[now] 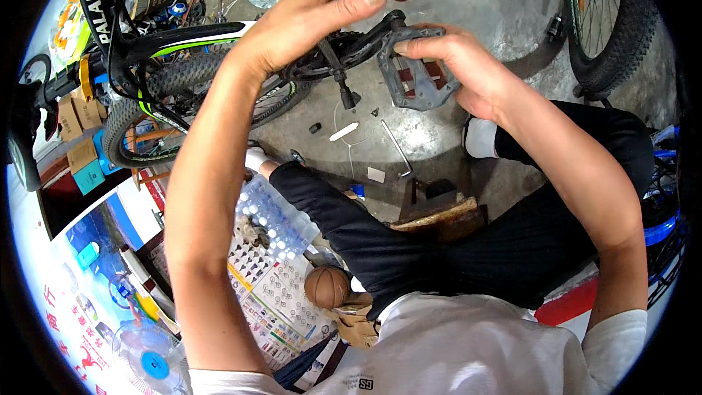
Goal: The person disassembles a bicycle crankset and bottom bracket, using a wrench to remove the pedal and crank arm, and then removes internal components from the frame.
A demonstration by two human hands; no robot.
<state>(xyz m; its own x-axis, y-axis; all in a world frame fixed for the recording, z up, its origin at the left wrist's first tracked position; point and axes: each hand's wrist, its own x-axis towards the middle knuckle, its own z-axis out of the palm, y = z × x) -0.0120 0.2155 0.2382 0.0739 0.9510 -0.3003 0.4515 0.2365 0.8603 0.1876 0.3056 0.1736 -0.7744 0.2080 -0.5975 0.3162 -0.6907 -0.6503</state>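
Note:
My right hand (461, 66) grips a dark grey pedal (409, 95) at the end of the bicycle's black crank (380, 36). My left hand (336, 7) is raised just left of and above the pedal, its fingers extended and loosely bent, with nothing visible in them. Below it a black crank arm with a fitting (338, 77) hangs from the black and green bicycle frame (175, 36). On the concrete beneath lie a silver hex wrench (395, 146), a white tube (344, 132) and small black parts (315, 127).
A second bicycle wheel (621, 36) stands at upper right and a blue bicycle (658, 234) at right. At lower left are bottle packs (270, 216), a basketball (327, 287), a fan (150, 358) and cardboard boxes (80, 113). My bent legs cross the lower middle.

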